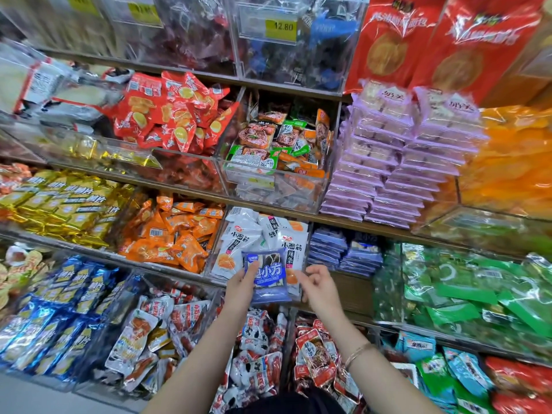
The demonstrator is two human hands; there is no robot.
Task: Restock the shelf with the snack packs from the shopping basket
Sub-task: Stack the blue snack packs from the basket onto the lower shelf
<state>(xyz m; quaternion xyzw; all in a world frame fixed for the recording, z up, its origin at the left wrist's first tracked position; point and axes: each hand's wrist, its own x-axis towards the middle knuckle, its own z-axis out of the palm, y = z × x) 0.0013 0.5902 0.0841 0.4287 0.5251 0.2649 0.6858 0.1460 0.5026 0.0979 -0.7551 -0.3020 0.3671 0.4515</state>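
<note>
My left hand (242, 285) holds a small stack of blue snack packs (268, 274) with white lettering, thumb across the front of the top pack. The stack is held up in front of the clear bin of white snack packs (239, 234). My right hand (318, 284) is at the stack's right edge with fingers loosely curled; whether it touches the packs is unclear. Matching blue-purple packs (343, 251) are stacked on the shelf just to the right. The shopping basket is out of view.
Shelves of clear acrylic bins surround my hands: orange packs (176, 231) to the left, green packs (466, 282) to the right, red-and-white packs (260, 339) below, lilac stacks (397, 162) above right. A wooden shelf edge (352, 291) runs behind my right hand.
</note>
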